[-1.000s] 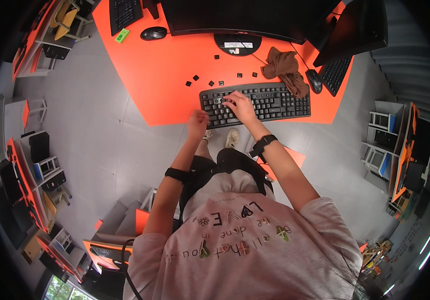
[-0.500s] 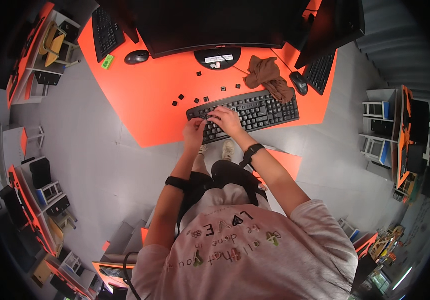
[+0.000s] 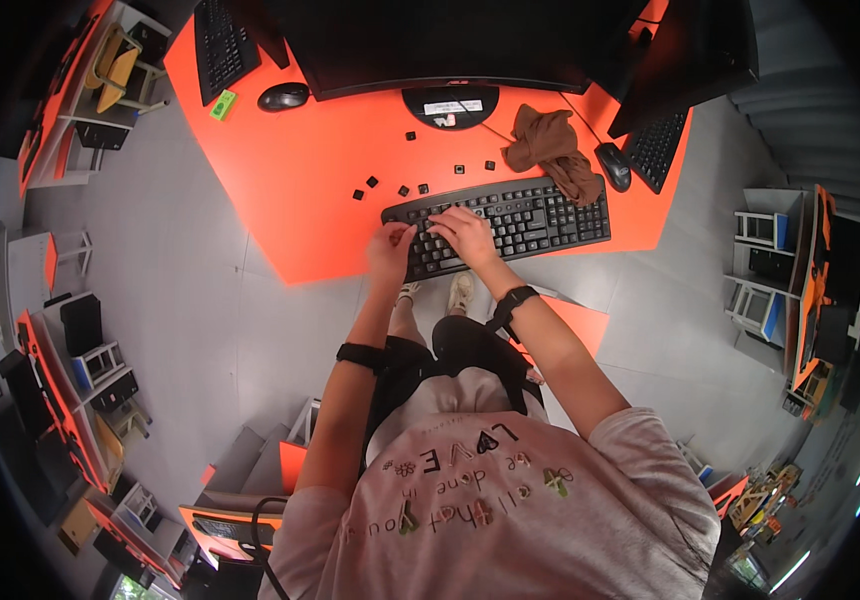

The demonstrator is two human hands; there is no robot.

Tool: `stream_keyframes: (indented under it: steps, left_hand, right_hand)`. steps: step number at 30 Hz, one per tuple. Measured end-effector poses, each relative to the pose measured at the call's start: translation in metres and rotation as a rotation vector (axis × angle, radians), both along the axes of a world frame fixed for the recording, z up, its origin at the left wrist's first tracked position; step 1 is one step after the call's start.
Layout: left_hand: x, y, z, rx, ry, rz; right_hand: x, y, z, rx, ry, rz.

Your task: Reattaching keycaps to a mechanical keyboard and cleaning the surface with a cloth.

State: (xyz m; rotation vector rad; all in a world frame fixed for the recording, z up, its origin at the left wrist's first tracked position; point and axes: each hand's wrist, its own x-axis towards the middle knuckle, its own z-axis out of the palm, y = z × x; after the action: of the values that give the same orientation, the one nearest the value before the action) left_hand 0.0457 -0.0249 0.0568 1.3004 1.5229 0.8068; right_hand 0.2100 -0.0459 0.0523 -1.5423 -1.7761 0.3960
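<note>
Here's the smooth orange desk [image 3: 280, 205], angular-edged, spreading ahead of both hands and out to either side! Beyond the fingers looms a broad black monitor [image 3: 440, 45], slightly curved, hard and dark. Right beneath the hands, the long black plastic keyboard [image 3: 540, 222], its rows of squarish keys running off to the right hand's right. Ahead and right of that hand, a soft brown cloth [image 3: 548, 142], crumpled into folds, its tail draped over the keyboard's back edge. The left hand [image 3: 388, 250] is curled at the keyboard's left end, fingertips gathered; the right hand [image 3: 467, 236] arches over the keys beside it, fingers bent down. Whether either pinches anything, I cannot tell! And just ahead of them, small black square keycaps [image 3: 371, 182], seven loose on the orange.
</note>
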Motion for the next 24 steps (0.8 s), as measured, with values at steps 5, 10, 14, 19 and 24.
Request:
stream_keyframes:
  steps: [5,10,14,19,24]
  left_hand:
    - [0.009,-0.004,-0.007,0.059,0.067,-0.002]
    - [0.015,-0.001,-0.013,0.017,0.186,0.026]
    - [0.014,0.005,-0.019,-0.015,0.241,0.028]
    - [0.012,0.008,-0.021,-0.056,0.244,0.003]
    - [0.013,0.011,-0.017,-0.057,0.29,-0.029]
  right_hand:
    - [-0.004,0.0,0.003,0.006,0.01,-0.003]
    - [-0.005,0.0,0.004,-0.021,-0.011,-0.009]
    - [-0.006,0.0,0.004,-0.014,-0.113,0.012]
    - [-0.004,0.001,0.0,-0.014,-0.074,0.04]
    - [-0.002,0.001,-0.004,-0.012,-0.095,0.074]
